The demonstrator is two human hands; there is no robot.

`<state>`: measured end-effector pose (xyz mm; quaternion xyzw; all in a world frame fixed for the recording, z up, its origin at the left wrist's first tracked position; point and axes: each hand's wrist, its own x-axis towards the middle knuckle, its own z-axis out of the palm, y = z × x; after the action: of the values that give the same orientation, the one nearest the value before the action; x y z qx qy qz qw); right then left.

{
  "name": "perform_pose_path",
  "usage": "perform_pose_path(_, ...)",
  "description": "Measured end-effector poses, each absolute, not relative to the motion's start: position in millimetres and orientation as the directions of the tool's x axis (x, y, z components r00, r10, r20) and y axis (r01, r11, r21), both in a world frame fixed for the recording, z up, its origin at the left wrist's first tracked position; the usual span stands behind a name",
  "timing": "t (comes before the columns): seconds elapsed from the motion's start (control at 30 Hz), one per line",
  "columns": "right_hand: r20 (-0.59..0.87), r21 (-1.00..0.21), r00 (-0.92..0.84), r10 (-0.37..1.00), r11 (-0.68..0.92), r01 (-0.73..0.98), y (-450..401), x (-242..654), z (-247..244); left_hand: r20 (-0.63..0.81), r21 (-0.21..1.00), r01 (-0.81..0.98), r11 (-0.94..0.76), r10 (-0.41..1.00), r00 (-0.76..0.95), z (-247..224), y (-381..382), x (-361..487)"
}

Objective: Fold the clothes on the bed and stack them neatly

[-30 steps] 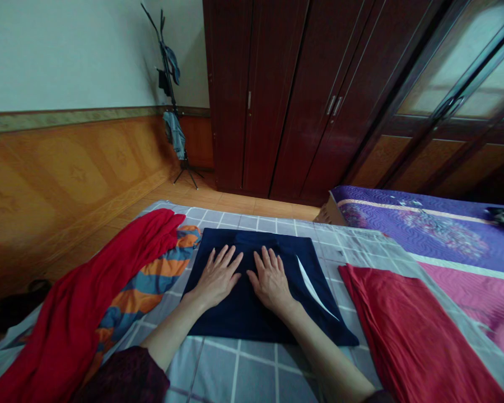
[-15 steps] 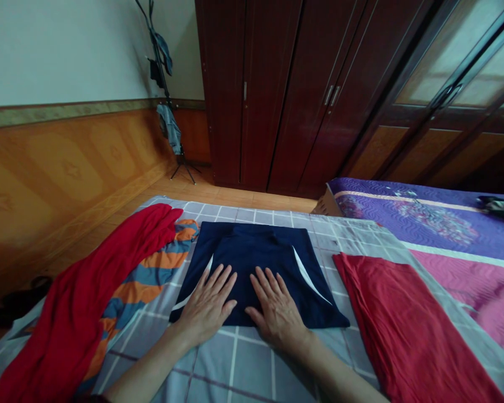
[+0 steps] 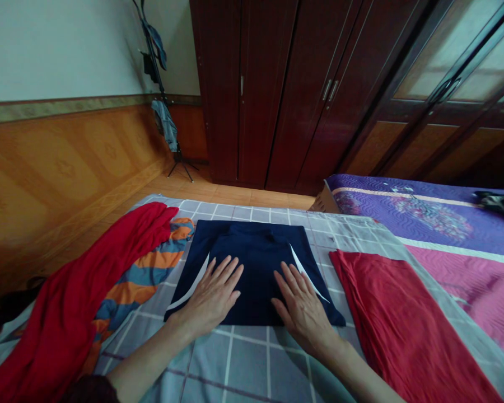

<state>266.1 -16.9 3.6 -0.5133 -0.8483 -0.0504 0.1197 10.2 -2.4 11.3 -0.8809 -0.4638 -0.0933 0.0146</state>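
Garment (image 3: 256,280), navy with white curves, lies flat on the checked bed (image 3: 247,364) in the head view. The left hand (image 3: 216,288) rests palm down on its left part, the right hand (image 3: 304,305) on its right; each grip is wide, fingers straight, holding nothing. Red cloth (image 3: 92,280) overlaps striped cloth (image 3: 147,274) at left; folded cloth (image 3: 403,313) lies at right. Far off stands a wardrobe (image 3: 264,95).
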Motion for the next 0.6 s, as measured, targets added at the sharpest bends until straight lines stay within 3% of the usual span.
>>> perform_pose_path(0.1,0.169,-0.098,-0.523,0.835,0.542,0.834,13.9,229.6,11.9,0.184,0.079,0.813,-0.576,0.810,0.556,17.5,27.0,30.5)
perform_pose_path(0.2,0.120,-0.139,-0.504,0.856,0.517,0.845,45.6,212.5,7.7,0.156,0.094,0.863,-0.496,0.863,0.480,6.4,55.7,41.9)
perform_pose_path(0.33,0.111,-0.110,-0.449,0.886,0.460,0.881,66.8,230.6,-3.1,0.135,0.103,0.899,-0.425,0.902,0.410,-11.2,70.5,41.4)
perform_pose_path(0.6,0.139,-0.034,-0.100,0.985,0.106,0.994,62.2,286.6,-5.0,0.158,0.117,0.887,-0.447,0.890,0.428,-15.4,69.6,36.1)
